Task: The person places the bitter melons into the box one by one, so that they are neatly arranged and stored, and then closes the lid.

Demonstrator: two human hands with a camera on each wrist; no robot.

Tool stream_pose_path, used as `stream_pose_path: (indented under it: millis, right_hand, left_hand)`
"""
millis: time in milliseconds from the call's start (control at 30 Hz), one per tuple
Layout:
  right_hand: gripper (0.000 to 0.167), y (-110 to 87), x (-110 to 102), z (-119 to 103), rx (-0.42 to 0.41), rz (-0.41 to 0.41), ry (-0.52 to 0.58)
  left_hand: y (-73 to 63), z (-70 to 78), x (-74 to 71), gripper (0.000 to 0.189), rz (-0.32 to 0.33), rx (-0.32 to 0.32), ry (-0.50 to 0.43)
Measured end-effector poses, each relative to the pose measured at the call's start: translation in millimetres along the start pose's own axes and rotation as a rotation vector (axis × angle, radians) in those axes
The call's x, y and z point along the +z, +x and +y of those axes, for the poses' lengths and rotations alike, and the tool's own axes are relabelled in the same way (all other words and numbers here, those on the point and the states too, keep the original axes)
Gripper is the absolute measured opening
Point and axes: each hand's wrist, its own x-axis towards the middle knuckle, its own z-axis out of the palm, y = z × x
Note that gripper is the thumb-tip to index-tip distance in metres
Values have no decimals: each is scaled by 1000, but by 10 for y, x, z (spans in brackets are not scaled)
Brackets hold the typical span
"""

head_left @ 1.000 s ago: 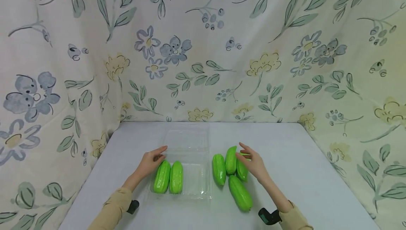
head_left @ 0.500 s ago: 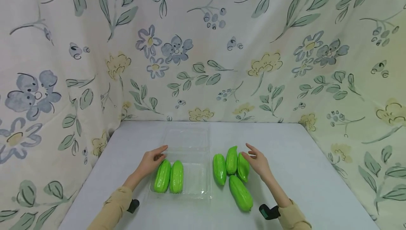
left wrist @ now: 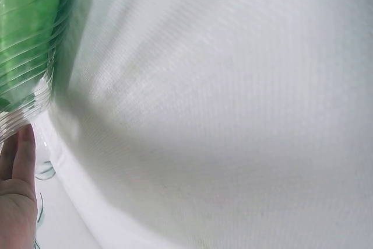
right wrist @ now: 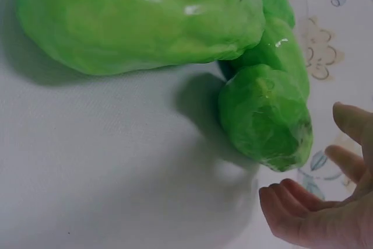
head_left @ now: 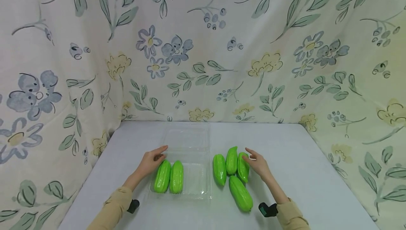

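left hand [left wrist: 18, 196] partly beyond the left wrist view's edge

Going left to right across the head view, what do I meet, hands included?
Left hand, left vegetable in container, right vegetable in container, leftmost loose vegetable, middle loose vegetable, rear right loose vegetable, right hand.

No text, label, brand, number or sign can be read: not on the clear container [head_left: 196, 180], the green vegetables [head_left: 176, 177] inside and right of it, the tabletop [head_left: 285, 152] beneath it or the floral cloth [head_left: 203, 47] behind it.
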Motion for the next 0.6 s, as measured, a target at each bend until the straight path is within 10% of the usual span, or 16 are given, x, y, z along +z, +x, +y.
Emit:
stream_pose_path:
  millis: [600]
  right_hand:
    - [58,30,83,74,17,-38,43]
  left_hand:
    - [4,11,3,41,3,-12,-10]
